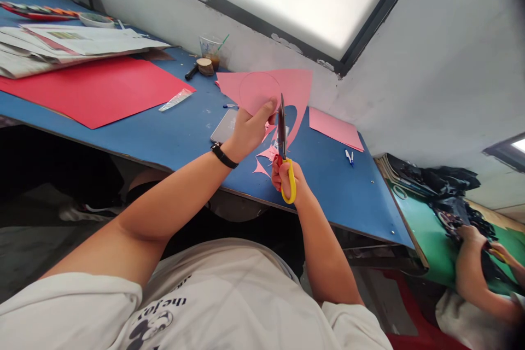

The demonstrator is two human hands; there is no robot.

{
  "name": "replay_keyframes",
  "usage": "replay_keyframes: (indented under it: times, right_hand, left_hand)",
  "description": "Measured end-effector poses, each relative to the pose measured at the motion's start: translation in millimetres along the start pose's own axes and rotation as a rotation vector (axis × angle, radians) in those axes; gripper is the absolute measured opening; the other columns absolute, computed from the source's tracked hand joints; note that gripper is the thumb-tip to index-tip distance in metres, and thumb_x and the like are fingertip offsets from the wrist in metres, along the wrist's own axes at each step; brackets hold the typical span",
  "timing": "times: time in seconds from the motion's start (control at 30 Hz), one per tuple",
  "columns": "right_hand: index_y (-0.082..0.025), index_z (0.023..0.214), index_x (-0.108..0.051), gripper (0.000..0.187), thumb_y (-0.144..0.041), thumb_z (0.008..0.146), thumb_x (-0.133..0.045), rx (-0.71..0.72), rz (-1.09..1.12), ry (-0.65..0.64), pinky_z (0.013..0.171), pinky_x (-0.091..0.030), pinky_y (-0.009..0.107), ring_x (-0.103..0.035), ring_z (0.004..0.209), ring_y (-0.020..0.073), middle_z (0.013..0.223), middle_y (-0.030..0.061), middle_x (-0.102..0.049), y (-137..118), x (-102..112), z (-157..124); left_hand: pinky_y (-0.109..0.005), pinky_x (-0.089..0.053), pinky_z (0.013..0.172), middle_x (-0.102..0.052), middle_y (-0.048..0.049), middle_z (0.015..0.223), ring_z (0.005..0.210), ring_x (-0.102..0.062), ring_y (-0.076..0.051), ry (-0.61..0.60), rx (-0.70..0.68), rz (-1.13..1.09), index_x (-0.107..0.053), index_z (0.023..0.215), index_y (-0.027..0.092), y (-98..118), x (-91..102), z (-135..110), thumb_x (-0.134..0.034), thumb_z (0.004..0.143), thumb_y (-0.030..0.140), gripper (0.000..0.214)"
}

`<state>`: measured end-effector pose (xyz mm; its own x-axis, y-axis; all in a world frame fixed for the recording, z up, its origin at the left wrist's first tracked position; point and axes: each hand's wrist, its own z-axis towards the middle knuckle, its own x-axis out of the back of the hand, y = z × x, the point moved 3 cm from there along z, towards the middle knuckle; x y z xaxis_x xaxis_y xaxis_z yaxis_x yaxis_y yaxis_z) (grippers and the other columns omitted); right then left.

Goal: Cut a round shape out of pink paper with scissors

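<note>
My left hand [252,130] pinches a sheet of pink paper [301,83] and holds it up over the blue table. A circle is drawn in outline on the sheet, just beyond my fingers, and a curved opening has been cut out to its right. In my right hand [290,176] are scissors [282,134] with yellow and red handles. Their blades point away from me and look nearly closed, against the paper's edge beside my left fingers. Pink paper scraps [262,167] lie below my hands. Partly hidden behind my left wrist is a grey flat device [223,127].
Red card [123,90] and newspapers [82,46] cover the table's left. A plastic cup [211,49] and a wooden piece [205,66] stand near the wall. Pink sheets [336,127] and pens [349,157] lie right. A co-worker's hands [471,235] work at a green table [426,227].
</note>
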<state>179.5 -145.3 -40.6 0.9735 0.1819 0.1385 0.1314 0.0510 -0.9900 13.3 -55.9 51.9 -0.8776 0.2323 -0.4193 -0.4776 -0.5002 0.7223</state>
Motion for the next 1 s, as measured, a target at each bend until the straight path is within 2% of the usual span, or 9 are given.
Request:
replay_keyframes:
  times: [0.1, 0.2, 0.33, 0.5, 0.6, 0.73, 0.83, 0.93, 1.0]
  right_hand:
    - [-0.023, 0.096, -0.065, 0.069, -0.090, 0.111, -0.073, 0.026, 0.044, -0.030, 0.051, -0.040, 0.025, -0.041, 0.056, 0.0093, 0.074, -0.0083, -0.052, -4, -3, -1]
    - [-0.029, 0.084, -0.051, 0.098, -0.124, 0.074, -0.069, 0.035, 0.076, -0.043, 0.049, -0.032, 0.030, -0.031, 0.056, 0.0105, 0.070, -0.0092, -0.040, -15, -9, -2]
    - [-0.029, 0.084, -0.051, 0.103, -0.129, 0.063, -0.068, 0.006, 0.095, -0.056, 0.050, -0.028, 0.031, -0.029, 0.056, 0.0110, 0.069, -0.0093, -0.036, -23, -12, -4]
    - [-0.026, 0.088, -0.058, 0.091, -0.115, 0.086, -0.073, -0.003, 0.122, -0.059, 0.051, -0.036, 0.028, -0.034, 0.056, 0.0096, 0.071, -0.0089, -0.044, -8, -6, -1]
    - [-0.019, 0.115, -0.075, 0.052, -0.071, 0.118, -0.077, -0.039, 0.121, -0.059, 0.064, -0.058, 0.027, -0.062, 0.069, 0.0120, 0.093, -0.0018, -0.070, 7, 0, 1]
    - [-0.018, 0.138, -0.078, 0.039, -0.052, 0.119, -0.081, -0.073, 0.108, -0.044, 0.084, -0.073, 0.037, -0.080, 0.097, 0.0197, 0.124, 0.0068, -0.082, 14, 3, 1]
    - [-0.019, 0.111, -0.074, 0.055, -0.073, 0.116, -0.079, -0.042, 0.108, -0.031, 0.063, -0.057, 0.027, -0.060, 0.067, 0.0116, 0.089, -0.0032, -0.068, 5, 0, 0]
    - [-0.026, 0.084, -0.055, 0.094, -0.117, 0.081, -0.075, -0.003, 0.107, -0.025, 0.051, -0.035, 0.027, -0.034, 0.055, 0.0087, 0.069, -0.0101, -0.042, -9, -6, -1]
    - [-0.028, 0.080, -0.049, 0.102, -0.127, 0.065, -0.071, 0.007, 0.098, -0.020, 0.050, -0.029, 0.030, -0.028, 0.055, 0.0090, 0.066, -0.0103, -0.038, -16, -10, -2]
  left_hand:
    - [-0.040, -0.048, 0.070, -0.058, -0.0006, 0.070, 0.069, -0.056, -0.018, -0.004, 0.011, 0.024, -0.061, 0.070, 0.026, -1, 0.2, 0, -0.093, 0.099, 0.078, 0.068]
    - [-0.037, -0.048, 0.068, -0.058, 0.0000, 0.069, 0.068, -0.056, -0.018, 0.009, 0.039, 0.066, -0.060, 0.069, 0.025, -2, -0.3, 0, -0.091, 0.104, 0.073, 0.066]
    - [-0.035, -0.049, 0.069, -0.059, -0.0001, 0.068, 0.067, -0.056, -0.017, -0.003, 0.046, 0.074, -0.061, 0.066, 0.025, 0, -1.7, -1, -0.090, 0.105, 0.058, 0.059]
    - [-0.034, -0.047, 0.067, -0.059, 0.0001, 0.067, 0.066, -0.055, -0.017, -0.017, 0.044, 0.075, -0.062, 0.066, 0.025, 2, -0.8, -2, -0.088, 0.101, 0.048, 0.049]
    - [-0.033, -0.047, 0.066, -0.059, 0.0003, 0.066, 0.065, -0.054, -0.016, -0.022, 0.048, 0.074, -0.061, 0.066, 0.025, 2, -0.7, -2, -0.085, 0.099, 0.046, 0.046]
    - [-0.033, -0.048, 0.067, -0.059, 0.0002, 0.066, 0.065, -0.052, -0.016, -0.022, 0.062, 0.082, -0.059, 0.065, 0.024, 3, -2.0, -2, -0.082, 0.099, 0.042, 0.045]
    - [-0.033, -0.048, 0.067, -0.058, 0.0001, 0.067, 0.064, -0.052, -0.016, -0.025, 0.056, 0.074, -0.059, 0.065, 0.025, 3, -2.4, -2, -0.082, 0.098, 0.043, 0.044]
    - [-0.034, -0.046, 0.067, -0.055, 0.0004, 0.067, 0.064, -0.050, -0.016, -0.025, 0.041, 0.067, -0.058, 0.066, 0.025, 2, -2.1, -2, -0.083, 0.098, 0.047, 0.047]
    - [-0.035, -0.045, 0.067, -0.052, 0.0008, 0.067, 0.064, -0.049, -0.016, -0.011, 0.042, 0.077, -0.056, 0.066, 0.025, 2, -1.8, -2, -0.085, 0.097, 0.049, 0.049]
